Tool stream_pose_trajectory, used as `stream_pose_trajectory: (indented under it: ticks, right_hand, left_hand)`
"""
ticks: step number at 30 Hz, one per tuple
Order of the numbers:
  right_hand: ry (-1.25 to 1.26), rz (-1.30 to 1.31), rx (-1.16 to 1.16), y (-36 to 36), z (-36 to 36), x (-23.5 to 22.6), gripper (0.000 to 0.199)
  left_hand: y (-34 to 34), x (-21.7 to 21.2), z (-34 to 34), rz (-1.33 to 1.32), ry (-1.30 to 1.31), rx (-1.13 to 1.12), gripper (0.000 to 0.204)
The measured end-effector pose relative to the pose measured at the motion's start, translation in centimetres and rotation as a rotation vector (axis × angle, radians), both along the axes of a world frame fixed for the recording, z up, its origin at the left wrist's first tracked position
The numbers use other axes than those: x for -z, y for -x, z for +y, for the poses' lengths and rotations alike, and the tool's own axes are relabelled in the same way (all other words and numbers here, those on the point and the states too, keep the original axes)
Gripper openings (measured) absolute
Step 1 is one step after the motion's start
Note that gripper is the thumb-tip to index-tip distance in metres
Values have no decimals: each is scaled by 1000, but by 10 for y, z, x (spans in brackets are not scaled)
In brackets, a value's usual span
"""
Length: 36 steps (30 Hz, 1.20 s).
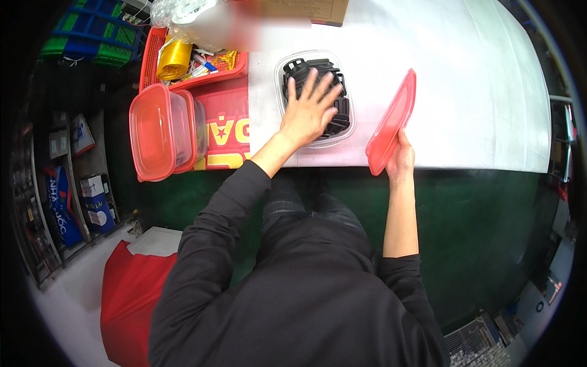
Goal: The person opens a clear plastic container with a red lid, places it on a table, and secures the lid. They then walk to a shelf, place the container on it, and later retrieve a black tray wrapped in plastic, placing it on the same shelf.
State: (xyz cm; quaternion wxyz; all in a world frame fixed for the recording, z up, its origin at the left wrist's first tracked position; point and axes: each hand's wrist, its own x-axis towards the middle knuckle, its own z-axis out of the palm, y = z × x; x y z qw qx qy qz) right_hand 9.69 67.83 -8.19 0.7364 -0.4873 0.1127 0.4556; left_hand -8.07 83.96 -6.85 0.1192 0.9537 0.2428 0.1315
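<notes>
A clear plastic container [350, 136] stands without its lid near the table's front edge. Black plastic parts that look like buckles [340, 110] fill it. Over them my left hand [307, 113] is spread flat, fingers apart, covering part of the pile; whether it presses on them I cannot tell. To the right, my right hand [400, 156] grips a red lid [393, 122] by its lower edge and holds it tilted up on its side, apart from the container.
Two clear containers with red lids [151, 131] lie on their sides at the table's left. Behind them, a red basket [238, 66] holds a yellow roll [173, 59] and small items. A cardboard box [330, 11] sits at the back. The white tabletop [477, 98] stretches right.
</notes>
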Motion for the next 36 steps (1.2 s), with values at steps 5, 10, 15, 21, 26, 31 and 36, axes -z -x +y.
stream_pose_trajectory:
  ticks: [5, 10, 15, 21, 26, 31, 36]
  right_hand:
    - [-23, -5, -42, -1, 0, 1, 38]
    - [-23, -37, -22, 0, -1, 2, 38]
    - [-10, -46, -37, 3, -4, 9, 38]
    - [-26, -37, -43, 9, -2, 11, 37]
    - [-16, -37, -6, 10, -3, 5, 36]
    - [6, -49, 1, 8, -2, 10, 36]
    - [-4, -55, -1, 11, 2, 9, 37]
  left_hand:
    - [4, -3, 3, 56, -40, 0, 48]
    - [6, -9, -4, -73, 12, 168, 39]
    - [-13, 3, 37, -136, -10, -232, 48]
    - [-19, 15, 38, -84, 15, -211, 46]
    - [-12, 6, 30, -62, 47, -86, 42]
    - [5, -3, 4, -6, 169, 107, 41]
    - [6, -5, 3, -222, 120, -50, 49]
